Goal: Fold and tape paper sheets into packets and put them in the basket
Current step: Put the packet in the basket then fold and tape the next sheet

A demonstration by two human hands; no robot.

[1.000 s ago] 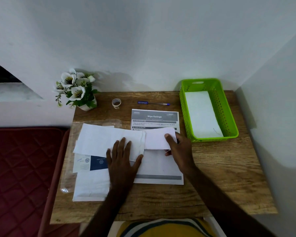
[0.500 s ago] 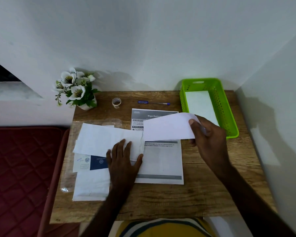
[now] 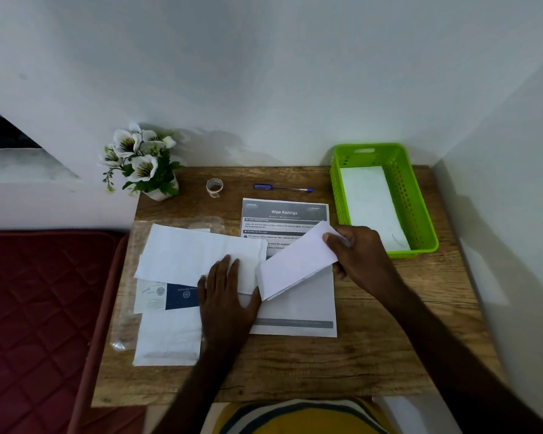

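1. L hand [image 3: 224,296]: fingers straight, close together, pressing flat on folded white sheet [image 3: 198,256].
2. R hand [image 3: 362,256]: thumb + fingers pinch upper right corner of folded paper flap [image 3: 295,266], which is lifted & tilted; its lower end sits just right of L thumb.
3. Printed sheet [image 3: 298,308] lies under both, on wooden table [image 3: 389,339].
4. Green basket [image 3: 420,211] just beyond R knuckles, w/ white packet [image 3: 370,205] inside.
5. Tape roll [image 3: 214,187] & pen [image 3: 282,188] well past fingertips.
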